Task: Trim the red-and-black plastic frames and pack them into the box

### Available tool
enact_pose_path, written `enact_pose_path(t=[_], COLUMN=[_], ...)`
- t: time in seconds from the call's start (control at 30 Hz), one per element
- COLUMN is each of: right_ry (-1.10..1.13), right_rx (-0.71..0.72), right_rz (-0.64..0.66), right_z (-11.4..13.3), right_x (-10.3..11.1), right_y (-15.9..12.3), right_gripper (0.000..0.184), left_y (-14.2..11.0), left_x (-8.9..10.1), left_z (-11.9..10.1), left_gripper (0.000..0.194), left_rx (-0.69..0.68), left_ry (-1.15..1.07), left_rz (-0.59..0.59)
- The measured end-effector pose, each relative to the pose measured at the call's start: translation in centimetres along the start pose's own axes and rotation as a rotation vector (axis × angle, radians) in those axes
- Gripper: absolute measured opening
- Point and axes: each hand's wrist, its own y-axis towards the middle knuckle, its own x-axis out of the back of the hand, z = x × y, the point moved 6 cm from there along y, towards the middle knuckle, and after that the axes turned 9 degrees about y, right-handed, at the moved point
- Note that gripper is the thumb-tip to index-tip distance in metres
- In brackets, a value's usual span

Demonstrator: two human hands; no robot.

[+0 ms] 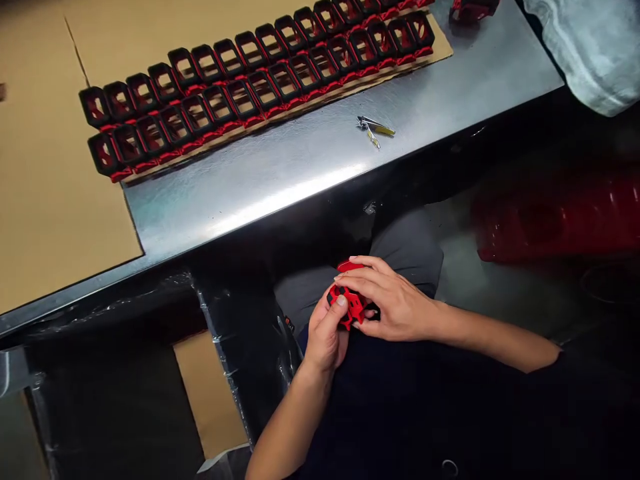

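Note:
Over my lap, a small red-and-black plastic part (pixel 354 307) is gripped between both hands. My left hand (pixel 327 327) is closed around its left side, the thumb pressing on the face toward me. From the right, my right hand (pixel 393 300) wraps its fingers over the top and side of the same part. Much of the part is covered by my fingers. Two long rows of black-and-red plastic frames (pixel 240 100) stand side by side on the metal table beyond my hands.
Nail clippers (pixel 375 128) lie unfolded on the metal table (pixel 320 147). Cardboard (pixel 60 220) covers the table's left side. A dark red part (pixel 473 10) sits at the back right, near a pale cloth (pixel 590 47). On the right is a blurred red object (pixel 560 220).

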Motion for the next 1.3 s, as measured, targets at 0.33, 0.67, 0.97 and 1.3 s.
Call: enact_pose_path(t=[0.33,0.67,0.97,1.3], right_ry=[0.328,0.283,0.211,0.802], right_rx=[-0.289,-0.162,0.018,-0.591], right_rz=[-0.006,-0.019,-0.068,-0.072], right_z=[-1.6,-1.5,-0.8,-3.9], right_x=[0.8,0.6,0.3,1.5], right_y=[-0.5,-0.6,-0.6,-1.9], right_gripper=[0.083,0.088,0.079,0.037], left_y=[-0.3,-0.9,-1.4,-2.2], left_x=[1.5,0.4,0.5,1.8], left_z=[-0.9,-0.7,-0.3,-1.6], left_gripper=[0.029,0.035,0.049,0.047], left_rx=[-0.057,-0.005,-0.023,-0.163], left_ry=[0.113,0.120,0.223,0.486], left_rz=[0.050,0.089,0.188,0.028])
